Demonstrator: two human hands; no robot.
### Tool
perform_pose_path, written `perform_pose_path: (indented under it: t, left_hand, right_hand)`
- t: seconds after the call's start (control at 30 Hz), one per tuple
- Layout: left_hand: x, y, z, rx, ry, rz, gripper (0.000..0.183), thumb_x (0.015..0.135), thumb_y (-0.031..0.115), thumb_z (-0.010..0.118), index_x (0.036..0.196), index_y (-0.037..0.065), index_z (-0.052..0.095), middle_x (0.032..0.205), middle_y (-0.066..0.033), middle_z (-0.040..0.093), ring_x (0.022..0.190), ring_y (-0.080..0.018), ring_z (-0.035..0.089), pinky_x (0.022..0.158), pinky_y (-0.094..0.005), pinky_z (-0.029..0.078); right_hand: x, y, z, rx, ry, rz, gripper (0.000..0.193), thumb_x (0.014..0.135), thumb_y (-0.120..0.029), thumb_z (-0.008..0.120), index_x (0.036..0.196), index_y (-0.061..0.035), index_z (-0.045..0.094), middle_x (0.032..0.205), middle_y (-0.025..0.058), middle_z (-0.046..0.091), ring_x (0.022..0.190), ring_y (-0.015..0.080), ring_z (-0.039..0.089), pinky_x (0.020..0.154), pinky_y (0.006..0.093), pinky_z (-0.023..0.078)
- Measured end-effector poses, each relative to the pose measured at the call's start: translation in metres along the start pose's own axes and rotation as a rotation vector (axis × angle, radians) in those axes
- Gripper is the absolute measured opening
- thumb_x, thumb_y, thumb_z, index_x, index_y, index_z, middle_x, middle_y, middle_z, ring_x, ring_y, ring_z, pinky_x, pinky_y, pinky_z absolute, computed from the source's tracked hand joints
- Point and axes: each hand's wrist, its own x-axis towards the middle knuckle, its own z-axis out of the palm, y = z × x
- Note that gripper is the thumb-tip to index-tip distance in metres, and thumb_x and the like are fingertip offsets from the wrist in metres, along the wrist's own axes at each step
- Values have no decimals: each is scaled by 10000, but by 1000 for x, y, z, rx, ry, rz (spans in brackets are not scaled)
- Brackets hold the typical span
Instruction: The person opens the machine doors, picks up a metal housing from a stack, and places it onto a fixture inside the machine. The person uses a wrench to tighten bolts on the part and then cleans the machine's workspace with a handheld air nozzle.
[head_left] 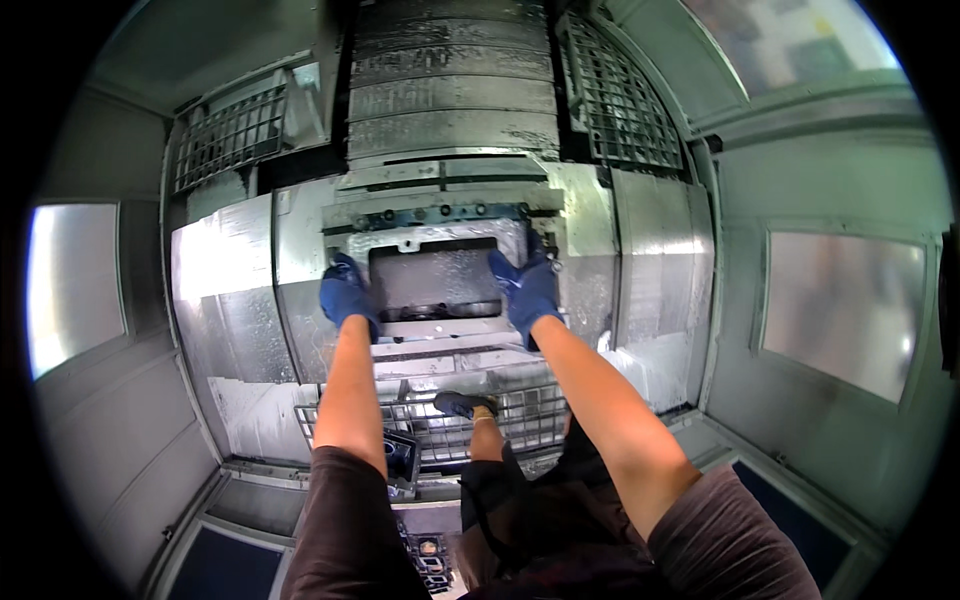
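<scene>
A silvery rectangular metal frame with a large rectangular opening lies in front of me on the machine bed. My left hand, in a dark blue glove, is closed on the frame's left edge. At its right side, my right hand, gloved alike, grips the frame with the thumb toward the opening and the fingers toward the outer edge. The fingertips of both hands are partly hidden. Behind the frame runs a dark bar with several round bolt heads.
Wet metal covers flank the bed. Behind it rises a ribbed slide cover, with metal grates at both sides. My shoe rests on a grid step, near a dark box-shaped part. Enclosure walls with windows stand left and right.
</scene>
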Motion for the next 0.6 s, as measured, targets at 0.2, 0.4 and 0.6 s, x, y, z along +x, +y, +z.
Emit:
perform_pose_path:
  t: [0.2, 0.4, 0.6]
  left_hand:
    - [-9, 17, -14, -94, 24, 64, 403, 847, 390, 576, 870, -8, 634, 811, -242, 628, 787, -400, 615, 719, -457, 482]
    - [2, 2, 13, -311, 150, -158, 501, 880, 469, 464, 843, 14, 670, 826, -257, 628, 796, -440, 603, 696, -478, 470]
    - [-2, 15, 7, -83, 115, -271, 410, 884, 418, 472, 952, 64, 666, 842, -234, 648, 843, -392, 630, 740, -455, 494]
  right_hand:
    - [6, 23, 0, -58, 5, -80, 654, 790, -235, 719, 1322, -5, 417, 1246, 131, 538, 1103, 219, 516, 968, 287, 364]
    - [5, -6, 1, 13, -96, -3, 530, 820, -85, 673, 1295, -15, 446, 1230, 89, 546, 1093, 172, 505, 961, 236, 351]
    - [0, 12, 4, 584, -157, 125, 616, 851, -23, 614, 1388, -13, 314, 1375, 76, 390, 1205, 156, 399, 1009, 248, 304]
